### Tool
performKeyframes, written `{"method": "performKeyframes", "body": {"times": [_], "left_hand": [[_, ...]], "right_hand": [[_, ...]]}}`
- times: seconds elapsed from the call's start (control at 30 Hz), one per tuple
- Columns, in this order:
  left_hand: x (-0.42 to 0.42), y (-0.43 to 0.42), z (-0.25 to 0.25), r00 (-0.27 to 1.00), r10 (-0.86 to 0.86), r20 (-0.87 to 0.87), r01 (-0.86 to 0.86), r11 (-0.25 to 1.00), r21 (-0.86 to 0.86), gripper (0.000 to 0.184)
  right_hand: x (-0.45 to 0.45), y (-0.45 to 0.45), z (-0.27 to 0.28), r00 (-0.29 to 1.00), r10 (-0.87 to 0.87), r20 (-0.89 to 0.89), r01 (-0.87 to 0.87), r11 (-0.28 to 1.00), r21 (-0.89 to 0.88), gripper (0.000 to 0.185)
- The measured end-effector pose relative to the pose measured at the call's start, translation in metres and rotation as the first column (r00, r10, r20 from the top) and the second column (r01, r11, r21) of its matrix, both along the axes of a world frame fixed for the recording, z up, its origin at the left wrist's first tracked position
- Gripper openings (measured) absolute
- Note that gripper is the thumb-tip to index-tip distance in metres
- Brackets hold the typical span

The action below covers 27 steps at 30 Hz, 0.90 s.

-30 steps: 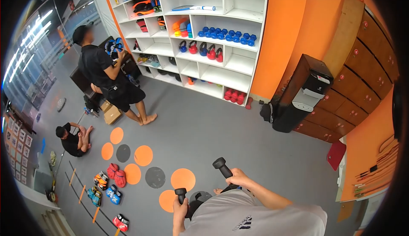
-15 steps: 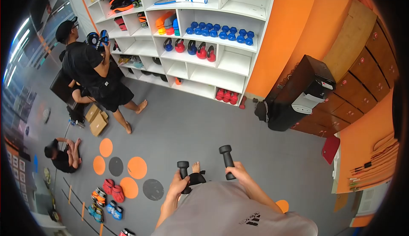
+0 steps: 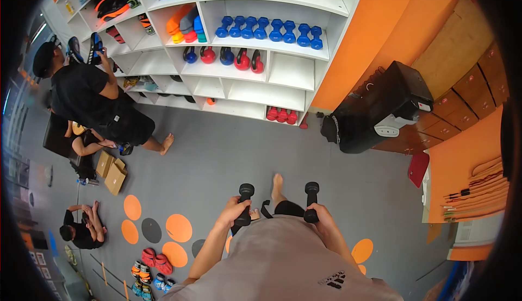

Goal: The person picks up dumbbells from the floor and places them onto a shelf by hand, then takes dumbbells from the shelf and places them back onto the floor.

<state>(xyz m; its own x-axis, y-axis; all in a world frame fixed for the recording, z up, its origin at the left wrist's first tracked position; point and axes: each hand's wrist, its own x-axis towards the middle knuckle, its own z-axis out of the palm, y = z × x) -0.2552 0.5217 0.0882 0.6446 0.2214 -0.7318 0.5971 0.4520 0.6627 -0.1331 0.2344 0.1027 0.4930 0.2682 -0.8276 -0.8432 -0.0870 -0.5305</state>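
Note:
My left hand [image 3: 234,211] is wrapped round the handle of a black dumbbell [image 3: 246,191], held in front of my waist. On the right, my right hand [image 3: 322,215] grips a second black dumbbell [image 3: 311,188]. Both dumbbells point away from me, well apart from each other. Beyond them a bare foot [image 3: 278,187] of mine is forward on the grey floor. Farther off stands a white shelf [image 3: 266,90] with a row of blue dumbbells [image 3: 262,28], kettlebells [image 3: 242,60] and red dumbbells [image 3: 281,115].
A person in black [image 3: 87,94] stands at the left with blue and black gear; another sits on the floor [image 3: 81,230], and a third is partly hidden. Cardboard boxes [image 3: 115,176], boxing gloves [image 3: 156,259], a black water dispenser [image 3: 375,111] and brown lockers [image 3: 462,102] are around.
The view has turned and moved closer to the shelf. My foot has come forward. Both hands keep their dumbbells, now nearly level. The standing person appears farther left.

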Motion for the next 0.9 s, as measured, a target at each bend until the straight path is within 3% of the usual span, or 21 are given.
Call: {"method": "performKeyframes", "body": {"times": [0.07,0.2,0.33,0.43,0.53,0.6,0.67,0.87,0.9], "left_hand": [[0.033,0.011,-0.028,1.000,0.003,0.015,-0.003,1.000,-0.027,0.024],[0.128,0.037,-0.028,0.997,-0.074,-0.029,0.076,0.996,0.046,0.030],[0.206,0.075,-0.004,0.987,-0.159,-0.021,0.160,0.981,0.111,0.030],[0.257,0.100,-0.014,0.976,-0.217,-0.023,0.216,0.945,0.244,0.032],[0.303,0.111,-0.015,0.978,-0.204,-0.049,0.210,0.945,0.250,0.025],[0.332,0.116,-0.014,0.981,-0.181,-0.068,0.192,0.950,0.246,0.026],[0.361,0.124,-0.016,0.988,-0.145,-0.058,0.148,0.987,0.057,0.026],[0.464,0.156,-0.039,0.973,-0.226,0.043,0.225,0.974,0.030,0.032],[0.487,0.162,-0.015,0.975,-0.216,0.052,0.217,0.976,-0.010,0.037]], "right_hand": [[0.031,0.006,-0.026,0.998,-0.057,-0.016,0.057,0.998,-0.006,0.018],[0.112,0.036,-0.036,0.981,-0.191,0.023,0.189,0.980,0.065,0.018],[0.218,0.083,-0.028,0.992,-0.121,0.029,0.121,0.992,0.019,0.019],[0.288,0.112,-0.029,0.980,-0.058,0.188,0.048,0.997,0.060,0.022],[0.333,0.138,-0.018,0.961,-0.034,0.273,0.021,0.998,0.051,0.023],[0.354,0.148,-0.023,0.962,0.003,0.273,-0.016,0.999,0.046,0.026],[0.369,0.165,-0.016,0.940,0.023,0.341,-0.022,1.000,-0.007,0.029],[0.430,0.203,-0.024,0.955,0.012,0.297,-0.014,1.000,0.005,0.036],[0.446,0.212,-0.017,0.943,0.012,0.332,-0.011,1.000,-0.003,0.035]]}}
